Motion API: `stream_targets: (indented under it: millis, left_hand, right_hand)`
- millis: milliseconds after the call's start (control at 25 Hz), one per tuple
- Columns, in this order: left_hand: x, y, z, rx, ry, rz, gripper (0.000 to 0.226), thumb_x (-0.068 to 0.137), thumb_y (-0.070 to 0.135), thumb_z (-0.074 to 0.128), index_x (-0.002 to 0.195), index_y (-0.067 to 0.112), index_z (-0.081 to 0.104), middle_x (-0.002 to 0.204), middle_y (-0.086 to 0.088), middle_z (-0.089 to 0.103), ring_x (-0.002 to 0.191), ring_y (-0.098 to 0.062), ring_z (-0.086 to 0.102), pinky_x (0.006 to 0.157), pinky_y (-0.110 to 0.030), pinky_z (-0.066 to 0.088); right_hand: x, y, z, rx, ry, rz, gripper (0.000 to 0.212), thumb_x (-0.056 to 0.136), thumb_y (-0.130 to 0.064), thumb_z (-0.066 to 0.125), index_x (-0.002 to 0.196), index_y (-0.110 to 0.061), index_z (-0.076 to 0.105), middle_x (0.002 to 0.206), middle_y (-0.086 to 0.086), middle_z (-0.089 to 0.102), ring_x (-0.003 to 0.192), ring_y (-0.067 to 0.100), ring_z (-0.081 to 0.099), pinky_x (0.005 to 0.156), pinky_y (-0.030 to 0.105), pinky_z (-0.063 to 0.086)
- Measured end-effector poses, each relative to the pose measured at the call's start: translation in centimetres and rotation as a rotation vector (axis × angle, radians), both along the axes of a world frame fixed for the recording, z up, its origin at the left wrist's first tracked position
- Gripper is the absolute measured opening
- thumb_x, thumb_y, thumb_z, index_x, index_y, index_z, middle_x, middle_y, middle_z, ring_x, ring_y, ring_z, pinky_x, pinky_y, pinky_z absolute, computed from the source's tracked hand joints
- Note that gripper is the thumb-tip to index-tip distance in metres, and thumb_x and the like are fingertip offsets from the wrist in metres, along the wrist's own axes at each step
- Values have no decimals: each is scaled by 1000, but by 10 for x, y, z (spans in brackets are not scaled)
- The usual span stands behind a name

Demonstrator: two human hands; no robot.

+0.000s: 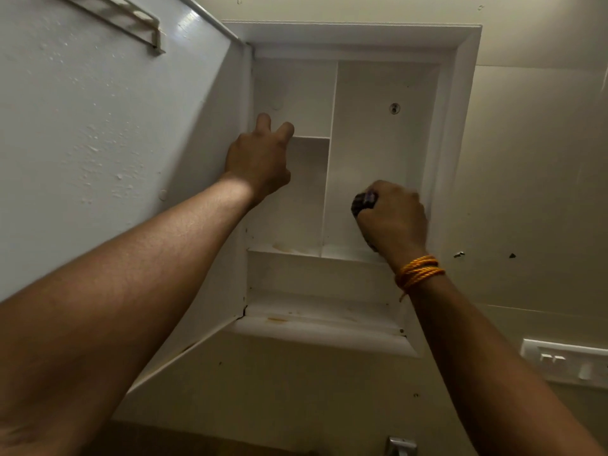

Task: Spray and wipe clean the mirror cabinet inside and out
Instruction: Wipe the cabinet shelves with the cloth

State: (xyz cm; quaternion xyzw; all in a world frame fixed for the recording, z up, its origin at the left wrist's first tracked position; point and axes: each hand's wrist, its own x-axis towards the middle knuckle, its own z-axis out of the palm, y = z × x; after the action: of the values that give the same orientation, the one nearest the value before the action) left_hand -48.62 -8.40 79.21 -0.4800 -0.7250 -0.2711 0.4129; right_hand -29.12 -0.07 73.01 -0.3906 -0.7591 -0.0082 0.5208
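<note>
White mirror cabinet (348, 37) on wall, door (115, 143) swung wide left. Right hand (394, 222) clenched round dark wad (363, 202), probably cloth, low in tall right compartment: inside wipe seemingly under way. Left hand (260, 159) braces, fingers straight, at small shelf (311, 137). Next, likely: rust stains (278, 320) on bottom ledge need firm rubbing.

Bare compartments (378, 133), divider (330, 159) between.

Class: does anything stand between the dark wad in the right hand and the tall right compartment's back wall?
Nothing visible does. The right hand grips the dark wad inside the tall right compartment; the only fitting, a screw, sits higher up inside it.
</note>
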Motion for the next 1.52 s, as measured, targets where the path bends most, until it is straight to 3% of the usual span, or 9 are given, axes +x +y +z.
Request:
stream_targets:
  millis: [160, 480, 720, 880, 1040, 1240, 1360, 1440, 1520]
  left_hand:
    - [-6, 2, -1, -4, 34, -22, 47, 78, 10, 60, 122, 18, 47, 117, -17, 45, 65, -34, 47, 59, -35, 42]
    - [-11, 6, -3, 22, 32, -78, 49, 78, 12, 62, 124, 18, 48, 119, -16, 45, 69, -36, 53, 61, -35, 48]
    - [-9, 2, 4, 9, 27, -47, 43, 80, 10, 57, 122, 17, 52, 118, -16, 48, 74, -39, 55, 62, -37, 44]
    - [-12, -5, 15, -24, 34, -46, 46, 84, 13, 54, 128, 24, 61, 121, -13, 57, 98, -43, 61, 80, -42, 53]
    - [-13, -9, 43, -129, -16, 36, 39, 93, 21, 55, 130, 31, 63, 134, -9, 58, 117, -33, 59, 96, -39, 51]
    - [-16, -19, 73, -234, -28, 121, 31, 88, 17, 54, 113, 22, 71, 113, -11, 63, 89, -33, 68, 75, -36, 59]
    - [-16, -26, 78, -287, -141, 65, 33, 87, 12, 50, 109, 22, 73, 106, -10, 64, 69, -30, 70, 59, -41, 63]
    - [-14, -24, 80, -308, -151, 63, 32, 88, 10, 51, 108, 22, 73, 108, -9, 64, 67, -29, 71, 55, -42, 62]
    - [-16, -19, 81, -322, -167, 52, 28, 88, 7, 56, 105, 21, 73, 106, -7, 65, 66, -27, 71, 53, -38, 61]
  right_hand:
    - [-38, 24, -9, -93, -330, -8, 26, 90, -19, 63, 114, -14, 71, 114, 17, 68, 101, 40, 65, 81, 39, 53]
    - [-42, 48, -5, -399, -386, 249, 35, 86, 3, 48, 112, -4, 71, 114, 18, 69, 107, 37, 62, 89, 41, 55]
    - [-12, 30, 11, -575, -420, 414, 29, 90, 2, 51, 109, -6, 72, 109, 16, 68, 97, 29, 61, 80, 40, 53]
    - [6, 0, 5, -657, -167, 525, 25, 92, 5, 51, 92, -10, 71, 97, 14, 70, 89, 26, 64, 78, 40, 54]
    - [-8, -22, 4, -887, 439, 736, 20, 94, 5, 51, 105, 0, 67, 98, 19, 73, 79, 29, 70, 71, 39, 59]
    - [-67, -52, 10, -932, 872, 907, 21, 98, 4, 48, 110, 14, 61, 101, 34, 71, 80, 33, 67, 77, 55, 62]
    - [-110, -59, 26, -825, 1005, 897, 26, 92, 4, 39, 94, 9, 65, 72, 21, 56, 52, 21, 47, 45, 34, 52]
    - [-139, -51, 37, -761, 1009, 834, 17, 94, -12, 46, 97, -11, 63, 79, 14, 56, 56, 24, 54, 56, 39, 55]
    - [-165, -35, 46, -706, 929, 799, 23, 92, -33, 53, 108, -18, 61, 96, 11, 67, 83, 31, 67, 78, 50, 61]
